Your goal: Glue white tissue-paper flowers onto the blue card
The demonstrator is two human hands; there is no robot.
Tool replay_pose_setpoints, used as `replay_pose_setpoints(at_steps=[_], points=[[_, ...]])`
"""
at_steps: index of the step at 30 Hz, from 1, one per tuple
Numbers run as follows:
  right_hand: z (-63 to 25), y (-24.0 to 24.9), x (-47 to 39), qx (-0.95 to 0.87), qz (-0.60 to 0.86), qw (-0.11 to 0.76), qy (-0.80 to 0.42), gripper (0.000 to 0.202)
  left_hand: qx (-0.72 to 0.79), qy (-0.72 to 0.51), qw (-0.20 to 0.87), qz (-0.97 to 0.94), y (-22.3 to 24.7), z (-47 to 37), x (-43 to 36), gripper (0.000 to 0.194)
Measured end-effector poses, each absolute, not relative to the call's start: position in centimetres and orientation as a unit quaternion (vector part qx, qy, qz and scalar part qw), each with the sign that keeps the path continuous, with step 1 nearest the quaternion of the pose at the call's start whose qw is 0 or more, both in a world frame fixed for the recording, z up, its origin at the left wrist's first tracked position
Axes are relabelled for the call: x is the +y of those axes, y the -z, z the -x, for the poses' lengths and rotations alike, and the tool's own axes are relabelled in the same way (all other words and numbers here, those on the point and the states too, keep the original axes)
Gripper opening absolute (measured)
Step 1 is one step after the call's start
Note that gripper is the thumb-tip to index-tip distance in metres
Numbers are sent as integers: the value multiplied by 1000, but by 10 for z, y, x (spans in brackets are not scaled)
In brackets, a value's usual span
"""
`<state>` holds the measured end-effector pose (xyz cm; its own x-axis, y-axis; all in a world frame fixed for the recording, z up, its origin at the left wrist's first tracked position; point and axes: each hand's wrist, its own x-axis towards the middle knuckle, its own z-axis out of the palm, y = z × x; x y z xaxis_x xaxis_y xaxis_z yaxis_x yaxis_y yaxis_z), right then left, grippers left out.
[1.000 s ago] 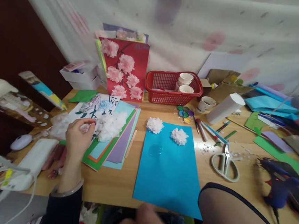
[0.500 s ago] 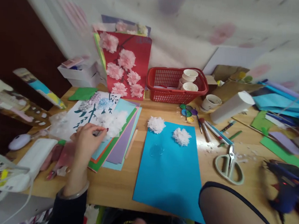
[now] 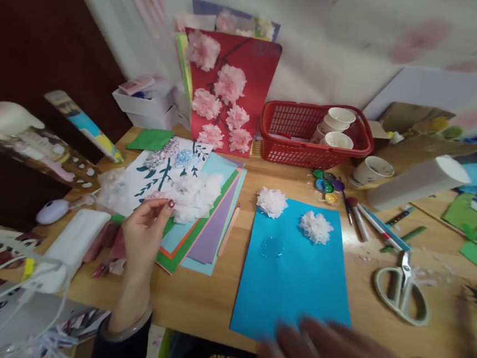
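Observation:
My left hand is pinched, thumb against fingers, at the near edge of a loose pile of white tissue-paper pieces. What lies between its fingertips is too small to make out. My right hand is smeared by motion over the near edge of a blue sheet of paper. Two ruffled white paper flowers sit on that sheet: one flower at its upper left corner, the other flower toward its upper right. Below the left flower is a clear, shiny ring of glue.
Coloured sheets lie stacked beneath the tissue, a pencil beside them. Behind stand a red card with pink flowers and a red basket with paper cups. Scissors, brushes and paint pots are at right.
The view has turned, so the table appears shifted right. My right hand has come in over the blue sheet's near edge. My left hand remains at the tissue pile, its fingers still pinched.

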<state>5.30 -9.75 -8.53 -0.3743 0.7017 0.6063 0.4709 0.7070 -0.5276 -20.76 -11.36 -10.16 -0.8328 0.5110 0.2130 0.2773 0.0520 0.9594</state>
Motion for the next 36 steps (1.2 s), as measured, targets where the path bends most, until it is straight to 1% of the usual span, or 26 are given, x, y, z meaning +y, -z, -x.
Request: replay_pose_setpoints(at_steps=[1, 2, 5, 6, 7, 9, 13, 18, 21, 24, 27, 29, 31, 33, 34, 36], points=[[-47, 68, -89, -857, 321, 385, -121, 15, 719, -635, 100, -265, 100, 205, -114, 24], [-40, 54, -80, -907, 271, 308, -94, 14, 717, -637, 110, -262, 98, 203, -114, 24], [-9, 34, -48, -993, 118, 1, 23, 11, 712, -633, 142, -270, 92, 196, -115, 23], [1, 35, -39, -991, 101, -72, 55, 12, 712, -630, 154, -270, 91, 195, -116, 23], [10, 38, -32, -989, 87, -107, 61, 13, 712, -628, 167, -268, 91, 194, -116, 23], [24, 49, -25, -987, 74, -123, 65, 19, 706, -630, 198, -256, 92, 194, -117, 25], [31, 66, -19, -992, 10, -110, 68, 21, 659, -668, 269, -218, 97, 196, -116, 29], [24, 68, -6, -993, -38, -81, 77, 15, 559, -726, 376, -140, 93, 193, -111, 30], [20, 71, 1, -994, -49, -59, 75, 14, 533, -726, 421, -103, 89, 191, -109, 29], [19, 72, 6, -995, -67, -50, 61, 18, 513, -718, 463, -85, 89, 192, -109, 28], [17, 68, 11, -997, -80, -15, 12, 22, 494, -723, 478, -72, 90, 193, -110, 31], [11, 62, 16, -993, -27, 67, -88, 21, 495, -727, 471, -65, 89, 193, -109, 36], [2, 57, 20, -940, 83, 205, -261, 14, 505, -725, 465, -55, 88, 191, -107, 37], [-11, 53, 25, -811, 181, 323, -453, 7, 515, -718, 467, -43, 86, 188, -104, 31], [-18, 53, 27, -738, 214, 352, -534, 10, 518, -713, 470, -40, 85, 186, -103, 27], [-32, 53, 30, -610, 262, 368, -651, 19, 521, -704, 480, -47, 84, 182, -99, 23]])
